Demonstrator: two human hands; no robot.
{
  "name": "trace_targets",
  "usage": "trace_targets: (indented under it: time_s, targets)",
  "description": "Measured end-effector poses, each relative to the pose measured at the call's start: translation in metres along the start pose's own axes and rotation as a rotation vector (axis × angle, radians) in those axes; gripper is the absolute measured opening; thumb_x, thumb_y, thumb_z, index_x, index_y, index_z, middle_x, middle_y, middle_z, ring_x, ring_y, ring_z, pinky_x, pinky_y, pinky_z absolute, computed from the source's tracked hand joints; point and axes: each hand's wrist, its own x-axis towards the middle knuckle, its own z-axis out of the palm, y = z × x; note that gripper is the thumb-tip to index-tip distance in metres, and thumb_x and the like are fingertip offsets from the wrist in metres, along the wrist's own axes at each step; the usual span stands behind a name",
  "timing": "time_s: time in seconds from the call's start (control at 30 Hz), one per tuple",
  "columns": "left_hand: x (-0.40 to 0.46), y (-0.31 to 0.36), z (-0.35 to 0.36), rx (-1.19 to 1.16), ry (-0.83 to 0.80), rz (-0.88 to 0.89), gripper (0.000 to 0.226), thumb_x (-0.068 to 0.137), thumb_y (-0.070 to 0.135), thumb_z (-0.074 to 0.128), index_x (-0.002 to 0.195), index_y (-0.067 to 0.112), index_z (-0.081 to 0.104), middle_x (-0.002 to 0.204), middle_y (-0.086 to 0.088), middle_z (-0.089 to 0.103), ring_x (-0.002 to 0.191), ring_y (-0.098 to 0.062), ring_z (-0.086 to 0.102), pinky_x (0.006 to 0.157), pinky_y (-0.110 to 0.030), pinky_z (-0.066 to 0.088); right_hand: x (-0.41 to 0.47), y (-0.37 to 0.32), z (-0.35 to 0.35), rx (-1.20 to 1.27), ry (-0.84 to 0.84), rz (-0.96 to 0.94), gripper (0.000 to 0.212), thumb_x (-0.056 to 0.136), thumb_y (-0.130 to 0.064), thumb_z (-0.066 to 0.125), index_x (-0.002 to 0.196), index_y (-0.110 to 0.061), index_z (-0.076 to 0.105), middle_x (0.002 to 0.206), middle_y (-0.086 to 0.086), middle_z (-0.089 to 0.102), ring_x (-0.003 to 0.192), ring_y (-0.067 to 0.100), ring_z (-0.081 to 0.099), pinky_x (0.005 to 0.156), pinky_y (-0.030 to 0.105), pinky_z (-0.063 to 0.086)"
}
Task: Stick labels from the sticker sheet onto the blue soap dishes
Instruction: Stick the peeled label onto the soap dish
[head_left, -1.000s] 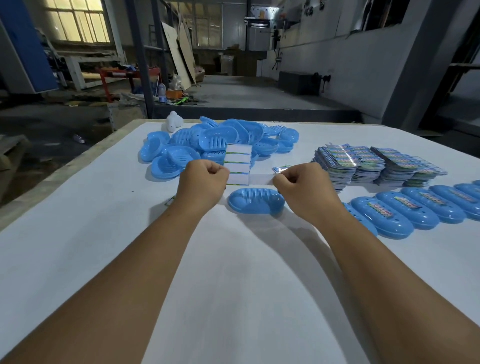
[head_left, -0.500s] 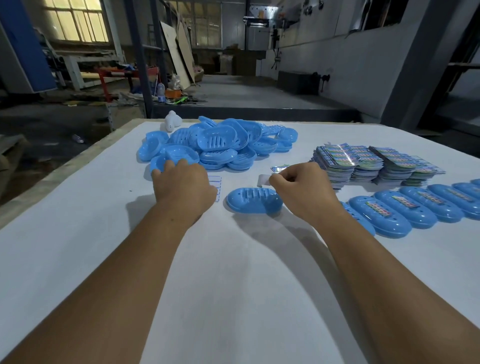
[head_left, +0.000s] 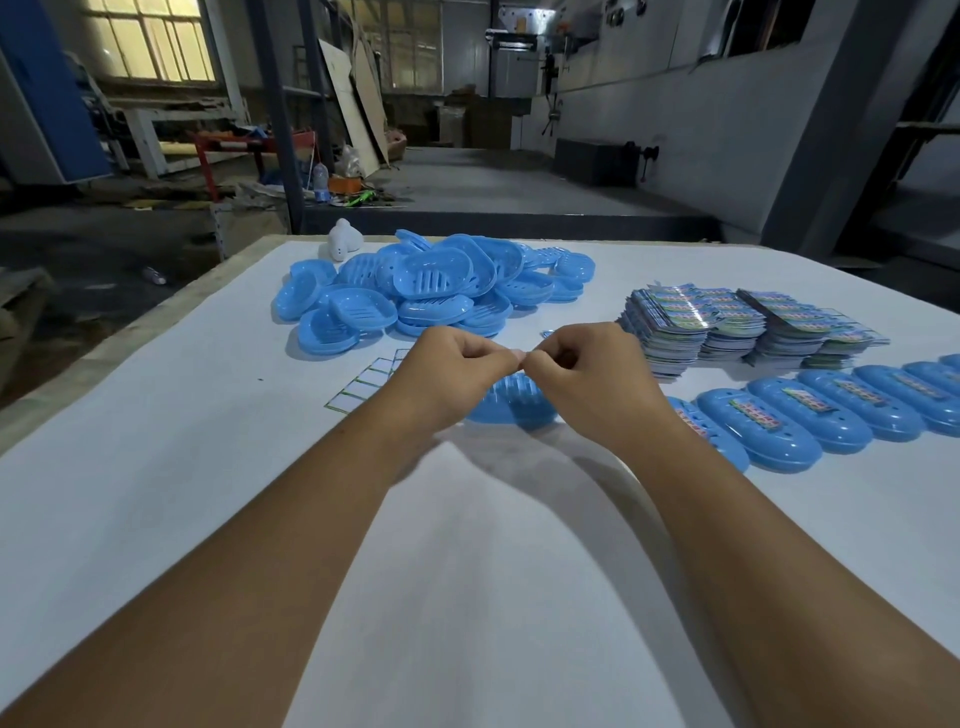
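A row of labelled dishes (head_left: 810, 415) was finished, a heap (head_left: 431, 291) remained, and a barely visible label was pinched between left hand (head_left: 457, 371) and right hand (head_left: 587, 374).

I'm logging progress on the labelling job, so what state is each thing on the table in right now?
Left hand: fingers curled, tips meeting the right hand's; what they pinch is too small to tell.
Right hand: the same.
Soap dish under the hands: lying flat, no label visible.
Sticker sheet: flat on the table, untouched.
Pile of soap dishes: jumbled, unlabelled.
Row of soap dishes: lined up, labelled.
Label stacks: stacked, untouched.
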Motion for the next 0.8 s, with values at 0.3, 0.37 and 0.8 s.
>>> trace_targets:
  time_s: [0.3, 0.37, 0.8]
  targets:
    - [0.005, -0.001, -0.005, -0.098, 0.053, -0.021, 0.015, 0.082, 0.037, 0.080, 0.083, 0.022, 0.082, 0.083, 0.010, 0.078, 0.076, 0.007, 0.067, 0.071, -0.017, 0.045, 0.002, 0.003, 0.001, -0.066, -0.016, -0.033, 0.025, 0.093, -0.032, 0.064, 0.072, -0.021, 0.074, 0.063, -0.010, 0.067, 0.061, 0.010, 0.058, 0.058, 0.030, 0.044]
    - [0.006, -0.002, -0.004, -0.129, 0.065, -0.045, 0.015, 0.081, 0.035, 0.081, 0.082, 0.020, 0.081, 0.083, 0.002, 0.078, 0.074, -0.001, 0.066, 0.074, -0.022, 0.049, 0.003, 0.004, -0.002, -0.072, -0.006, 0.023, 0.028, 0.090, -0.033, 0.067, 0.067, -0.020, 0.073, 0.056, -0.007, 0.063, 0.055, 0.015, 0.052, 0.055, 0.032, 0.040]
    - [0.013, -0.007, -0.003, -0.256, 0.039, -0.165, 0.012, 0.083, 0.024, 0.079, 0.087, 0.012, 0.079, 0.049, 0.019, 0.059, 0.043, 0.008, 0.053, 0.040, -0.007, 0.036, 0.005, 0.003, -0.005, 0.006, -0.045, 0.156, 0.038, 0.083, -0.026, 0.064, 0.048, -0.016, 0.054, 0.041, -0.008, 0.039, 0.043, 0.011, 0.031, 0.044, 0.024, 0.027]
